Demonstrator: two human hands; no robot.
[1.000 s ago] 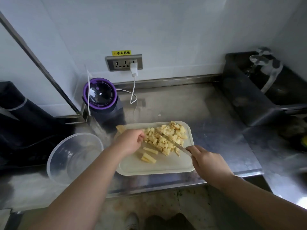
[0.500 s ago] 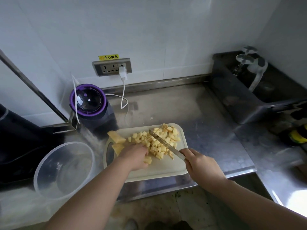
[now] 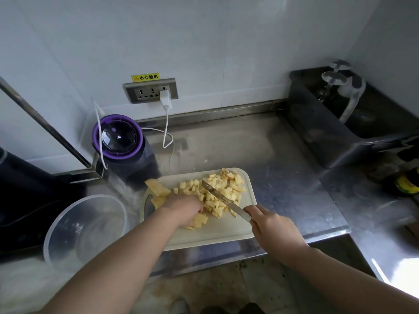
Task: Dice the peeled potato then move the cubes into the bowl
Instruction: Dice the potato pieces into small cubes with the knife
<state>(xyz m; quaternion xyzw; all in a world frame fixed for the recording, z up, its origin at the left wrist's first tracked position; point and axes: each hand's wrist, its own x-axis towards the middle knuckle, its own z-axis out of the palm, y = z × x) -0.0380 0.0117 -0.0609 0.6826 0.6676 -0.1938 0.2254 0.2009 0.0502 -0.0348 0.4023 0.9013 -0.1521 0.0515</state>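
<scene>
Potato strips (image 3: 199, 219): on cutting board (image 3: 226, 232) at its 7 o'clock; pinned under left hand (image 3: 183, 207), fingers curled down
Right hand (image 3: 269, 225): wrapped round handle of knife (image 3: 223, 199); blade across pile, tip toward 11 o'clock
Cubes (image 3: 226, 189): pale yellow, heaped toward 1 o'clock; uncut slabs (image 3: 157, 189) at 10 o'clock
Bowl (image 3: 68, 234): clear, 9 o'clock of board
Behind: purple-rimmed blender (image 3: 120, 141), 11 o'clock

The lone head camera (wide-angle) looked forward and steeply down from close above the counter (image 3: 249, 143), potato cubes (image 3: 229, 184) mid-frame, wall (image 3: 204, 41) beyond.
</scene>
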